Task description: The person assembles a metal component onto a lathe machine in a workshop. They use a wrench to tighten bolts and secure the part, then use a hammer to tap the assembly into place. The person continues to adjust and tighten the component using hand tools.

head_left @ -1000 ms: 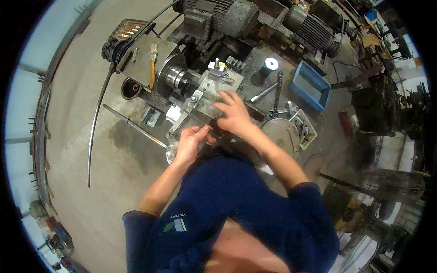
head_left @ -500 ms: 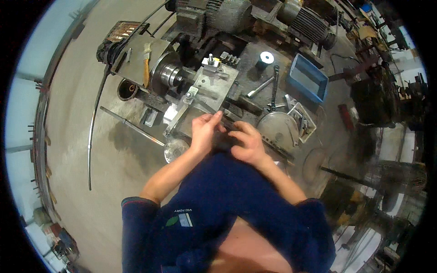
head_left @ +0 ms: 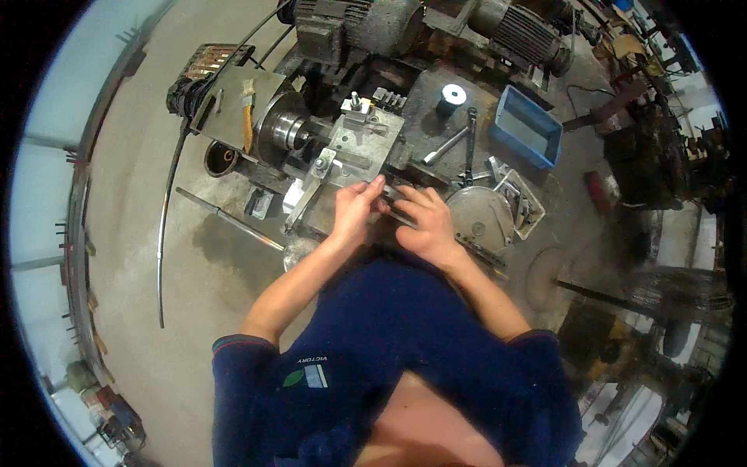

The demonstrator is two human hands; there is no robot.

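Observation:
My left hand (head_left: 356,212) is closed, thumb and fingers pinched together in front of the lathe's carriage (head_left: 366,148). Close on its right, my right hand (head_left: 426,226) has its fingers bent inward, towards the left fingertips. Between them runs a slim grey metal piece (head_left: 401,217), held by both hands; my fingers cover most of it, so its kind is unclear. Beyond the left hand, a clamped tool holder (head_left: 317,180) with a bolt sits on the carriage. The round chuck (head_left: 289,131) of the lathe is at the far left.
A brush (head_left: 247,117) with a wooden handle lies on the headstock. On the right are a blue tray (head_left: 528,128), a white-topped cylinder (head_left: 451,100), a ratchet wrench (head_left: 470,148) and a round metal disc (head_left: 478,214). A long metal rod (head_left: 229,218) juts out at left.
Both hands stay close together, with the right fingers slightly more bent over the slim piece. More of the grey piece shows between them. The whole view has shifted a little.

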